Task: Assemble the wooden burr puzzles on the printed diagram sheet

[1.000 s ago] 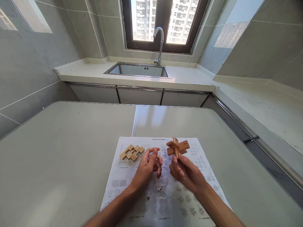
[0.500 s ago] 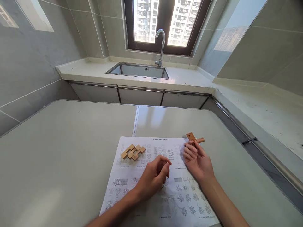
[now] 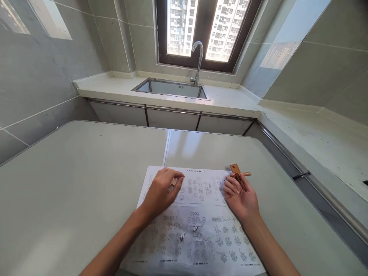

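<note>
My right hand, palm turned up at the right edge of the paper, pinches interlocking wooden puzzle pieces. One flat piece stands up with a black "2" on it, and another stick-like piece points right. My left hand is over the upper left of the paper, palm down. Its fingers are curved, with a gap between thumb and forefinger. Beneath it are the loose wooden pieces, almost wholly hidden. Whether the fingers touch them I cannot tell. Both hands are above a printed sheet of small diagrams.
The sheet lies on a pale table with a seam down its middle. Beyond the table are a counter with a sink, a tap and a window. Another counter runs along the right.
My left hand has moved left and away from me, from mid-sheet to over the loose wooden pieces, covering them. My right hand stays in place, still gripping its pieces. The view has shifted slightly.
</note>
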A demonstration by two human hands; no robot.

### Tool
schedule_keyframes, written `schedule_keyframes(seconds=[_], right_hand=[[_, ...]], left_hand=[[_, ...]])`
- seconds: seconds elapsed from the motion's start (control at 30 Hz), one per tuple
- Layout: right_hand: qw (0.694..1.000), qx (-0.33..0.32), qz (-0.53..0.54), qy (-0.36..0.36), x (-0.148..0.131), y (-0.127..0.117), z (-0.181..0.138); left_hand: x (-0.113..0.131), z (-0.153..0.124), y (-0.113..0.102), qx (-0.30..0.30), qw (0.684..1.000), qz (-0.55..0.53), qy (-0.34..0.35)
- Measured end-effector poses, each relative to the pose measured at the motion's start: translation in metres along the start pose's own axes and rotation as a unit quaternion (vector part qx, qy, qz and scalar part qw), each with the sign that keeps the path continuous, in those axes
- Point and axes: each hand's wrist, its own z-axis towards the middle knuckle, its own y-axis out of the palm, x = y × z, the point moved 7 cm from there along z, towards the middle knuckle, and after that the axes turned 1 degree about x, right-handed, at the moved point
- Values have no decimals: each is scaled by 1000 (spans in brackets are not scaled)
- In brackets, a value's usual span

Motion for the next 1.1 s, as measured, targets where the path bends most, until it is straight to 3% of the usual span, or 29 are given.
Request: schedule_keyframes(seconds=[0.1,0.27,0.47,0.7,0.8,0.9,0.97,1.1], right_hand=[[1000,2,6,14,5,0,-1],[999,-3,8,39,11,2,-2],[998,2,-25,65,18,3,-6],[986,-1,-145,77,29,7,-9],[972,-25,-225,64,31,12,-11],[941,-51,-332,37,34,15,-13],[900,-68,-431,-9,34,19,-15],[751,-128,-637,-121,39,32,-24]], left_hand=[[-30,1,-18,-13,997,11,-75],[-49,-2,-25,-68,992,1,-108],[-45,-3,-15,-143,980,-49,-130],[-37,-15,12,-131,973,-115,-147],[-23,-24,31,-163,963,-175,-124],[-12,-30,38,-203,962,-171,-65],[-11,-29,33,-208,968,-139,-21],[-18,-23,15,-229,971,-64,31]])
